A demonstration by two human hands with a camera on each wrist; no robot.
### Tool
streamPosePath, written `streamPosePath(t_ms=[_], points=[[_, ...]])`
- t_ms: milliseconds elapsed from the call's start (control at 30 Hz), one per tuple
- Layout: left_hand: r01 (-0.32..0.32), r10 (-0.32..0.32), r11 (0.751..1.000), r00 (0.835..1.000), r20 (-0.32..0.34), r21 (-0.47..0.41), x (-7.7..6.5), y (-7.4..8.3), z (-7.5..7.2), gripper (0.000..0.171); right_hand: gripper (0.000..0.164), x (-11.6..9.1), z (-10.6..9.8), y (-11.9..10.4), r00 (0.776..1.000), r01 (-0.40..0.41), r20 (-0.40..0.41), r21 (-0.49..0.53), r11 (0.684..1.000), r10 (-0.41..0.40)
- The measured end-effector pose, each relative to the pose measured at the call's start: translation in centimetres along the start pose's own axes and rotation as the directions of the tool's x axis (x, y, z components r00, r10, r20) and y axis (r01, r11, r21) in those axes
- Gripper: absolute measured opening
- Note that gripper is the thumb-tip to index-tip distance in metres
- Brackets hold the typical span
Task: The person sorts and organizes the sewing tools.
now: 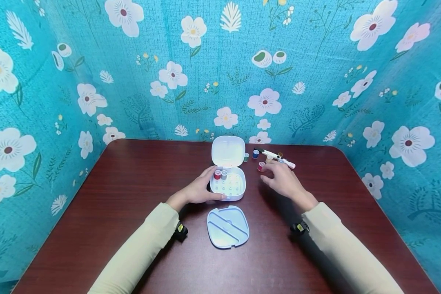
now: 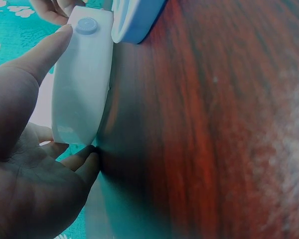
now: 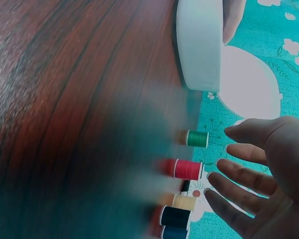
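My left hand (image 1: 197, 191) grips a small white sewing box (image 1: 235, 197), thumb on its front wall and fingers round its left side. Inside the raised-lid box, a red thread spool (image 1: 217, 174) and a grey spool (image 1: 224, 175) stand in the back left of a pegged base. To the right, my right hand (image 1: 286, 181) hovers with loosely spread fingers, holding nothing. Nearest to its fingertips is a red spool (image 3: 188, 170) on the table. A green spool (image 3: 198, 139) and a blue spool (image 1: 255, 154) stand behind it.
A pale divided tray (image 1: 228, 228) lies flat in front of the box. Beyond my right hand are a slim white tool (image 1: 270, 154), another white-handled piece (image 1: 289, 163) and a beige spool (image 3: 183, 201). Floral curtains (image 1: 206, 81) enclose the brown table (image 1: 139, 183).
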State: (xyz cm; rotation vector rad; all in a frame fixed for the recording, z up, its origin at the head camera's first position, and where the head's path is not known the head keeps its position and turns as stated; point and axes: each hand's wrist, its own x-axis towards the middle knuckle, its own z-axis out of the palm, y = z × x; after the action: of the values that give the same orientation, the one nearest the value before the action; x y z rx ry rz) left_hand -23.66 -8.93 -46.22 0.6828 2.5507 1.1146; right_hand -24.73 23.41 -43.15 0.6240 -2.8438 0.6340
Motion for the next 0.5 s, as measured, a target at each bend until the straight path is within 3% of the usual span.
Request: streamPosePath(t_ms=[500], points=[[0.018, -0.018, 1.000, 1.000, 0.011, 0.008, 0.0, 0.0, 0.0, 0.114, 0.023, -0.7, -0.9, 1.9, 0.998, -0.057, -0.038, -0.019, 0.998, 0.056]])
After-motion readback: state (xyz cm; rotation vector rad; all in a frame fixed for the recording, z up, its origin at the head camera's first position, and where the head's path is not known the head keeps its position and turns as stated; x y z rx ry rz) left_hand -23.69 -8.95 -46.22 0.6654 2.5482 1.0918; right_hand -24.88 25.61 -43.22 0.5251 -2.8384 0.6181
